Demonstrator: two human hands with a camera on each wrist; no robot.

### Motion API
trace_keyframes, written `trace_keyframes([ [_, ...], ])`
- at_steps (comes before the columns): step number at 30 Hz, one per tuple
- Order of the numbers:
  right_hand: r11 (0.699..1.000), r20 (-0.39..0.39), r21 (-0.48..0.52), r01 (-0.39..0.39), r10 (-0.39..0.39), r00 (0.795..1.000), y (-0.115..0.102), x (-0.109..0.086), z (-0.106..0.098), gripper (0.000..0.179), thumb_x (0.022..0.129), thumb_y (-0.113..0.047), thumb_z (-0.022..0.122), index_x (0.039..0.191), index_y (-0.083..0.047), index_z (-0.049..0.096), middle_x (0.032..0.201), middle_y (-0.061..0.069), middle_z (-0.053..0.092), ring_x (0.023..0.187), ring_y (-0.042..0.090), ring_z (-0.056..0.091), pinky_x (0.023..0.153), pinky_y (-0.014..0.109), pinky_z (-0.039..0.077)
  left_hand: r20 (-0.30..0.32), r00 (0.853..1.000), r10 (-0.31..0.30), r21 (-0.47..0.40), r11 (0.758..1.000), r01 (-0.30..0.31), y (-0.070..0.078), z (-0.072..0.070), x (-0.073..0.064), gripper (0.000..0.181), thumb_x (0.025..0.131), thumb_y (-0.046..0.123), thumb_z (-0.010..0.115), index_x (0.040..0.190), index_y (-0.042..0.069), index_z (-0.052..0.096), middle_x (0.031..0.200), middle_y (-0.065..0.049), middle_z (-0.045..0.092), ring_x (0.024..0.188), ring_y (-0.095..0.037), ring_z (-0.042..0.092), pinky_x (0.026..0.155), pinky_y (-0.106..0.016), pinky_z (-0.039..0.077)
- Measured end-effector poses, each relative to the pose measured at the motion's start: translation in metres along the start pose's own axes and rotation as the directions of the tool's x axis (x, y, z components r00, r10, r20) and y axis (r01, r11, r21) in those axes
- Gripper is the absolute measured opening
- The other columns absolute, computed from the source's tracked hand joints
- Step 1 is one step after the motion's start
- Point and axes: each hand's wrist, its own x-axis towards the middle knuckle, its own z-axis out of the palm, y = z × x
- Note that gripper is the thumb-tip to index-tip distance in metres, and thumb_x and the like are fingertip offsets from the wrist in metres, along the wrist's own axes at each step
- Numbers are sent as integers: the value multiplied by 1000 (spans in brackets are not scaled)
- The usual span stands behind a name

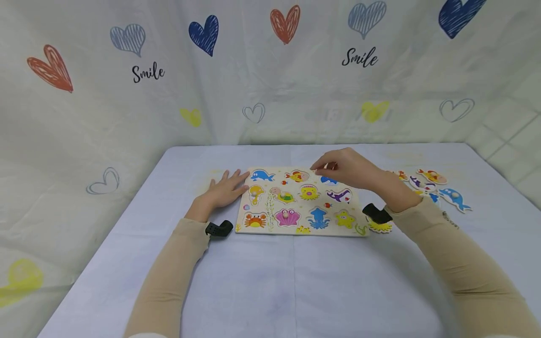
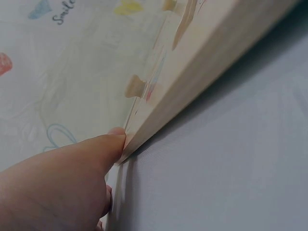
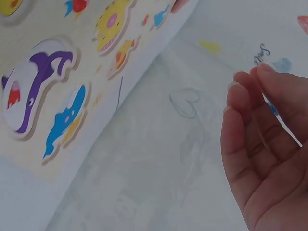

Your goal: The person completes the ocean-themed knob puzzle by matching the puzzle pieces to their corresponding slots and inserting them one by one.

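I hover my right grip [image 1: 350, 168], fingertips together, seemingly bare, at the two-o'clock corner of the puzzle board [image 1: 301, 203] | board's long axis: nine-to-three | loose pieces [image 1: 454, 199]: my right's three o'clock, nearer than left hand [image 1: 224, 191], spread

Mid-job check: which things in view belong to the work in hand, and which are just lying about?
Job:
sea-animal puzzle board
left hand, thumb at its edge
right hand, above its far right part
loose animal pieces, likely

Just around:
white table cover
heart-printed backdrop
black wrist-worn items
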Motion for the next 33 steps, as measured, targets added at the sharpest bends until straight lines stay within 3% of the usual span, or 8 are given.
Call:
trace_keyframes([
  [6, 994, -51, -9, -109, 108, 993, 19, -20, -19, 22, 100, -13, 69, 120, -5, 76, 108, 8, 74, 83, 21, 62, 71, 33, 53, 1, 1000, 1, 2, 1000, -1, -1, -2, 0, 65, 109, 53, 37, 166, 27, 22, 171, -8, 8, 155, -40, -8, 114, -73, -7],
  [13, 973, -115, -11, -231, 229, 967, 48, -40, -33, 26, 102, -15, 66, 124, -3, 73, 105, 13, 73, 88, 28, 66, 66, 34, 53, -3, 1000, -4, 0, 1000, 4, -1, -2, 0, 65, 109, 54, 37, 166, 27, 22, 172, -8, 8, 155, -40, -8, 114, -72, -7],
  [20, 933, -112, 15, -359, 358, 927, 81, -57, -39, 34, 103, -20, 65, 130, 1, 67, 111, 21, 70, 96, 37, 64, 70, 38, 57, -3, 1000, -8, -2, 1000, 8, -1, -1, 1, 64, 109, 53, 37, 166, 27, 22, 171, -9, 8, 155, -40, -8, 115, -72, -7],
  [27, 877, -73, 40, -478, 480, 874, 104, -69, -42, 45, 105, -31, 61, 135, 3, 63, 123, 28, 63, 101, 40, 59, 75, 40, 55, -3, 1000, -3, -10, 1000, 3, 0, 1, 1, 64, 109, 53, 37, 166, 27, 22, 171, -9, 8, 155, -40, -8, 115, -72, -8],
  [29, 870, -67, 36, -491, 492, 868, 108, -71, -43, 46, 105, -32, 60, 135, 3, 62, 125, 29, 63, 103, 41, 58, 75, 38, 53, -2, 1000, -3, -9, 1000, 3, 1, 1, 0, 64, 109, 53, 38, 166, 27, 22, 171, -9, 8, 155, -40, -8, 115, -72, -8],
  [33, 861, -53, 51, -507, 509, 859, 117, -74, -46, 48, 106, -33, 59, 135, 5, 60, 123, 31, 62, 102, 42, 60, 82, 47, 55, -5, 1000, -8, -6, 1000, 8, 1, 1, -1, 64, 109, 52, 38, 166, 27, 22, 171, -9, 8, 155, -40, -8, 114, -72, -8],
])
